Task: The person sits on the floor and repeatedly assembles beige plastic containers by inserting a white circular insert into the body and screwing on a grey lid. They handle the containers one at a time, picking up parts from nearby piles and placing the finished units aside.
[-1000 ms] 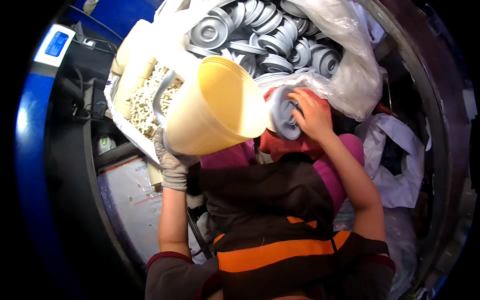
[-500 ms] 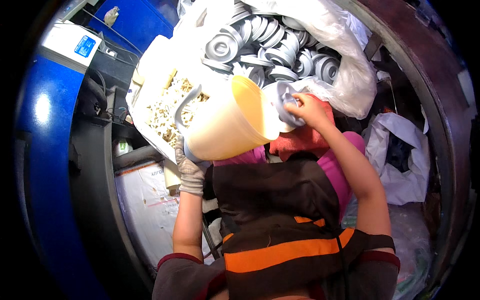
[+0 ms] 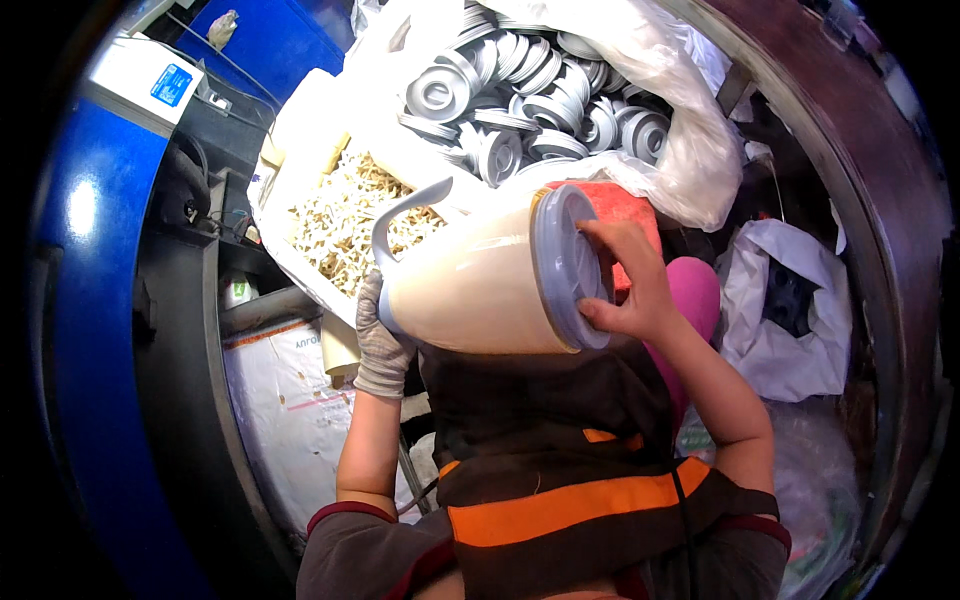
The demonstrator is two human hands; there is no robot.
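Note:
A cream plastic pitcher (image 3: 465, 280) with a grey-blue handle (image 3: 408, 208) lies on its side above my lap, its base to the left. My left hand (image 3: 380, 345), in a striped knit glove, grips the pitcher by its base end. On its right end, over the mouth, sits a round grey-blue lid (image 3: 574, 265). My bare right hand (image 3: 632, 285) grasps this lid, thumb and fingers spread across its face. Whether the lid is fully seated all round cannot be told.
Beyond the pitcher, a clear plastic bag (image 3: 700, 180) holds several grey lids (image 3: 500, 155). Left of it is a white sack (image 3: 285, 245) with small cream pieces (image 3: 335, 220). A red cloth (image 3: 625, 205) lies by my right hand; a white bag (image 3: 815, 350) stands farther right.
My right hand has brought the lid from beside the pitcher onto its mouth, covering the opening. The pitcher has tipped so its mouth end sits lower and farther right.

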